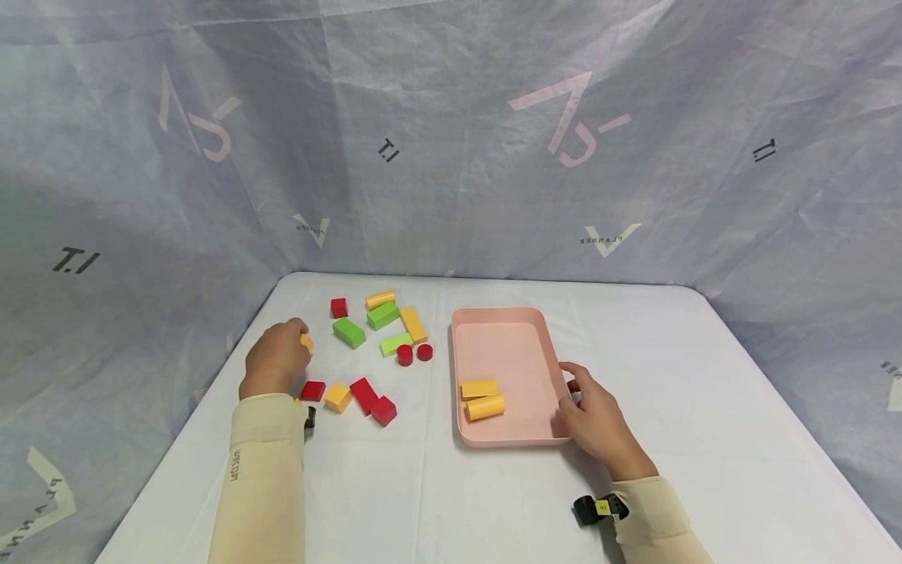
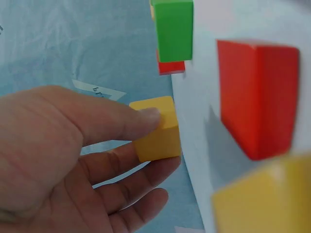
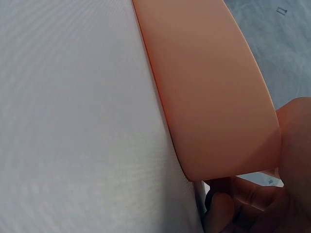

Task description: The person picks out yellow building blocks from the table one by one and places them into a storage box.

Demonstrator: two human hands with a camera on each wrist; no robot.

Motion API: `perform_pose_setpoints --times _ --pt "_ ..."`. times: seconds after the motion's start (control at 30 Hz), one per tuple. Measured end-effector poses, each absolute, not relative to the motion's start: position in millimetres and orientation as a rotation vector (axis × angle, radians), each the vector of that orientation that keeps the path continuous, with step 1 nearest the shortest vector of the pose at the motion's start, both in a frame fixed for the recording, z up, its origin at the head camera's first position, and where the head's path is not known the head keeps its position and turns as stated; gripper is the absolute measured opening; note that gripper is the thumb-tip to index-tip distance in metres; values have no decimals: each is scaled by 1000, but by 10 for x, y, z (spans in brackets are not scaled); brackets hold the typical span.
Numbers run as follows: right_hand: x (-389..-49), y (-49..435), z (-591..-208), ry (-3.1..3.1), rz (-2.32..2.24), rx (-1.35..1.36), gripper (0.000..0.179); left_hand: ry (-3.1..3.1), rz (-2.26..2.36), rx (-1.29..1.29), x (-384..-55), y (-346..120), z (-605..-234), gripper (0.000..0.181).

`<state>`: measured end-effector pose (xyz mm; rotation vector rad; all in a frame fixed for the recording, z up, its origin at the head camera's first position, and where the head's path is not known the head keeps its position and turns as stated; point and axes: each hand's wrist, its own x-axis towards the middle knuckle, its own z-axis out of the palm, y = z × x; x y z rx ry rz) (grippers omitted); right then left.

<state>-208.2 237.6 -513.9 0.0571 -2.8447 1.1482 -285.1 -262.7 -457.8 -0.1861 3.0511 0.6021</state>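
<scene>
At the left of the table my left hand (image 1: 276, 356) pinches a yellow block (image 2: 158, 128) between thumb and fingers. Just below that hand lie a flat red block (image 1: 313, 391), a yellow cube (image 1: 337, 398), a long red block (image 1: 364, 395) and a red cube (image 1: 384, 411). My right hand (image 1: 599, 423) grips the right side of a pink tray (image 1: 503, 341), its thumb over the rim near the front corner. Inside the tray, towards the front left, a yellow block (image 1: 479, 388) lies beside a yellow cylinder (image 1: 485, 407).
Farther back left are green blocks (image 1: 348, 333), a light green block (image 1: 396, 345), a long yellow block (image 1: 413, 325), a yellow cylinder (image 1: 380, 299), a red cube (image 1: 339, 308) and red cylinders (image 1: 405, 355). A grey printed cloth (image 1: 451, 196) hangs behind the white table (image 1: 634, 337).
</scene>
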Motion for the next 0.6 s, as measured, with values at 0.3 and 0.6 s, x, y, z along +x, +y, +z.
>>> perform_pose_setpoints --times 0.3,0.6 --pt "-2069 2374 -5126 -2843 1141 55 56 3106 566 -186 -2862 -2495 -4483 42" --pt "-2076 2372 -5126 -2845 1136 65 56 3196 484 -128 -2870 -2287 -4428 43"
